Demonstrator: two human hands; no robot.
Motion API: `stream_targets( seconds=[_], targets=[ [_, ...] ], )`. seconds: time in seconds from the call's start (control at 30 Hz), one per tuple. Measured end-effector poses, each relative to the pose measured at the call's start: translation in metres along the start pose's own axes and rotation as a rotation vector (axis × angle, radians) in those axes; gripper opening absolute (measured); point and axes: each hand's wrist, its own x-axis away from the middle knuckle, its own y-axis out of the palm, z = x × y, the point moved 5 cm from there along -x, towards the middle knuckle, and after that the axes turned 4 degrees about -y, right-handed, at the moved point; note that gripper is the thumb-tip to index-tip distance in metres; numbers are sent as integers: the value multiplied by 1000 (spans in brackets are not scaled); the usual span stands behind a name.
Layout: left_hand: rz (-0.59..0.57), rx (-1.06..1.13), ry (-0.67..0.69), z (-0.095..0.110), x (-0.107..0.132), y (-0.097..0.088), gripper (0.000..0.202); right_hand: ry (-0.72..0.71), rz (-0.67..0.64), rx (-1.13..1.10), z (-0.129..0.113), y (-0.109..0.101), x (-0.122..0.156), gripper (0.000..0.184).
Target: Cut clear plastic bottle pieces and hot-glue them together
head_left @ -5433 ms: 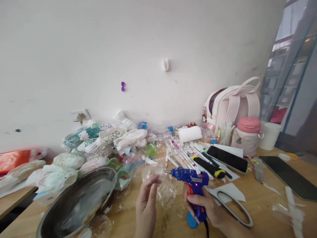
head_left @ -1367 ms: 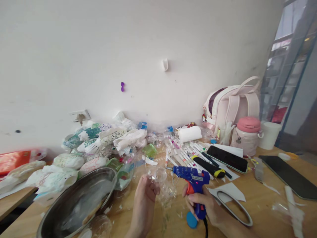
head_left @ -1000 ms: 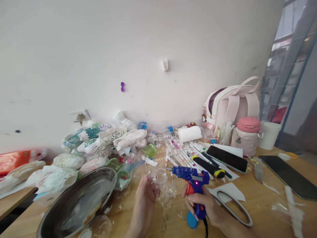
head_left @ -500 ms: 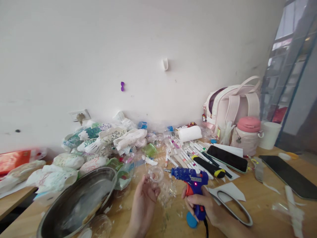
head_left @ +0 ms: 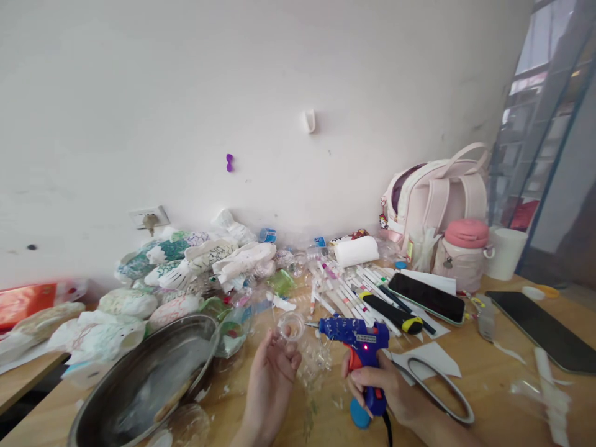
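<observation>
In my left hand (head_left: 274, 379), the fingers are curled and pinch a clear round plastic piece (head_left: 291, 326) with a ring-like rim. My right hand (head_left: 379, 382) is wrapped round the grip of a blue glue gun (head_left: 356, 335) with an orange trigger and a lit red light. Its nozzle points left, close to the rim of the plastic piece; whether the two touch I cannot tell. Under the right hand a blue cap (head_left: 360, 415) lies on the table. Crumpled clear plastic (head_left: 314, 363) lies between the hands.
A metal basin (head_left: 186, 347) with a brush-like stick stands left, by wrapped, painted bottle shapes (head_left: 177, 261). Markers (head_left: 347, 292), a black-and-yellow cutter (head_left: 391, 312), scissors (head_left: 447, 397), a phone (head_left: 426, 297) and a tablet (head_left: 540, 329) lie right. A backpack (head_left: 437, 192) leans behind.
The glue gun has shifted very slightly left, together with the clear plastic piece. Both hands keep the same hold.
</observation>
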Motion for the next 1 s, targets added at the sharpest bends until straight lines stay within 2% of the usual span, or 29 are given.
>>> stream_targets(
  seconds=[0.13,0.37,1.0],
  targets=[
    [-11,5,-6,0,-1,1,19,7,-22,11,1,1,0,22],
    [-5,6,-5,0,-2,0,12,3,14,1,-3,3,1,20],
    [-11,-23,-12,-2,0,1,22,-11,25,-40,3,0,-1,25]
  ],
)
